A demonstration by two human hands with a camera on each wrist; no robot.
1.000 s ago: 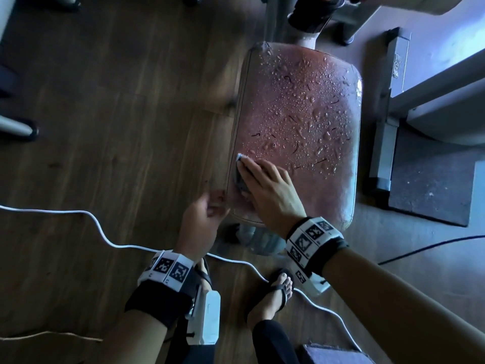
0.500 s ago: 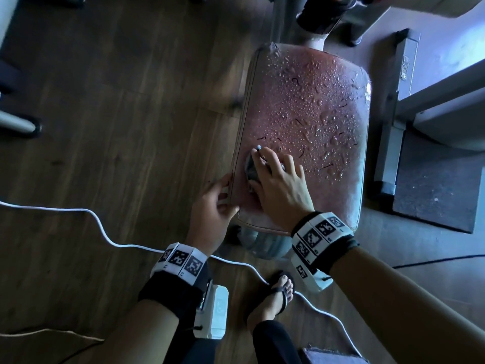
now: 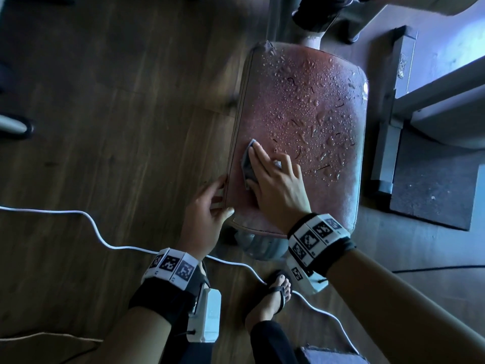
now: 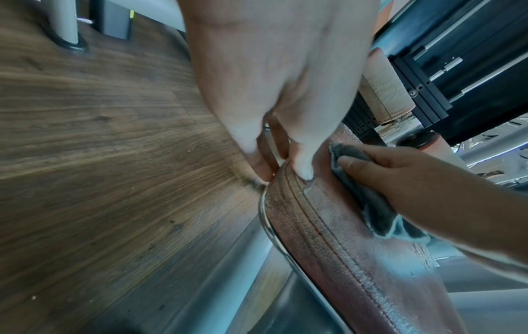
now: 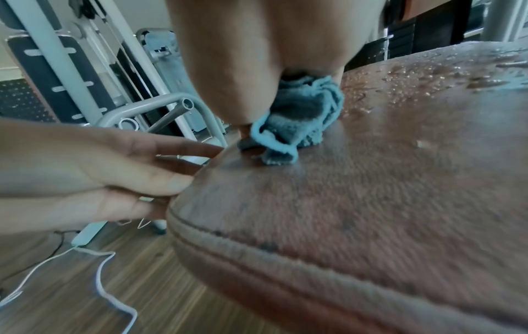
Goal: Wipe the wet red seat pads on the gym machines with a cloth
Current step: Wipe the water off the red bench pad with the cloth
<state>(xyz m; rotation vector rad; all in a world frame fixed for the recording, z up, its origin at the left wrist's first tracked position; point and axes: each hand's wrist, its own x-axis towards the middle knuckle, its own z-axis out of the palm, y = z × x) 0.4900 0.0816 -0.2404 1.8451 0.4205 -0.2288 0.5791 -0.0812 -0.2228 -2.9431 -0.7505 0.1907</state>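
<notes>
The red seat pad (image 3: 301, 114) is beaded with water drops over its far and right parts; the near left part looks dull and drop-free. My right hand (image 3: 278, 187) lies on it near the left edge, fingers stretched out, pressing a small grey-blue cloth (image 3: 246, 166) flat. The cloth (image 5: 297, 122) bunches under the palm, and one end (image 4: 368, 203) sticks out beside the thumb. My left hand (image 3: 207, 206) grips the pad's left edge by the near corner, thumb on top and fingers (image 5: 183, 151) down the side.
A white cable (image 3: 78, 214) snakes over the wood floor near my sandalled foot (image 3: 273, 298). Grey machine frame (image 3: 388, 143) and a black mat (image 3: 433, 195) lie right of the pad. A dark roller and post (image 3: 315, 19) stand at its far end.
My right hand has slid the cloth a little farther along the pad's left side, toward the drops. My left hand has moved from the near corner onto the left edge and taken hold.
</notes>
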